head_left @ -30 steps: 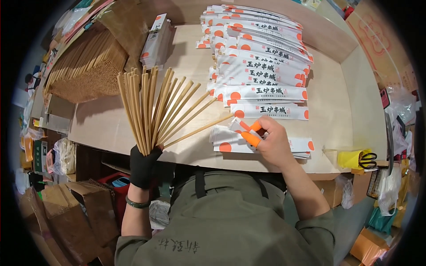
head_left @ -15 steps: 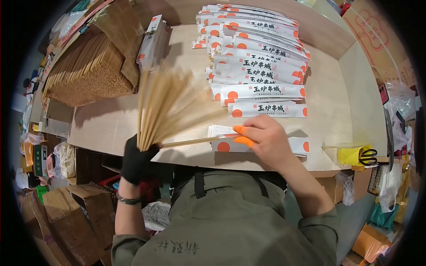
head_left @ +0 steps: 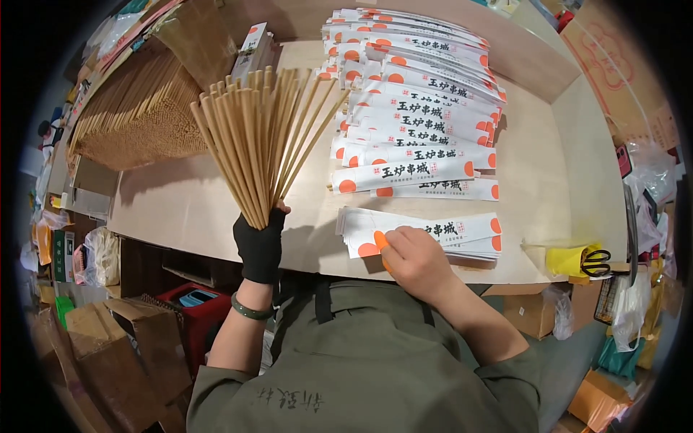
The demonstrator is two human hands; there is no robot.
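Left hand [head_left: 260, 242], in a black fingerless glove, is closed around the bottom of a fan of chopsticks [head_left: 261, 137]. The sticks spread up and away from the fist, tips well above it, over the table [head_left: 180, 206]. A green band sits on that wrist.

Right hand [head_left: 415, 260] lies on a small stack of sleeves [head_left: 447, 234], white paper with orange dots, just right of the left hand. Fingers are curled down onto the stack's near left end, pinching or pressing the top sleeve; cannot tell if one is actually gripped. An orange fingertip cover [head_left: 380, 240] shows on one finger.

Beyond the right hand, rows of filled sleeves [head_left: 415, 123] overlap in a long pile running away up the table. The nearest filled one lies just past the loose stack, not touching the hand.

Far left of the left hand, a big heap of loose chopsticks [head_left: 137, 115] sits at the table edge. Right of the right hand, near the table corner, yellow-handled scissors [head_left: 585, 260] lie well apart. Cardboard boxes [head_left: 108, 361] stand below the left forearm, on the floor.
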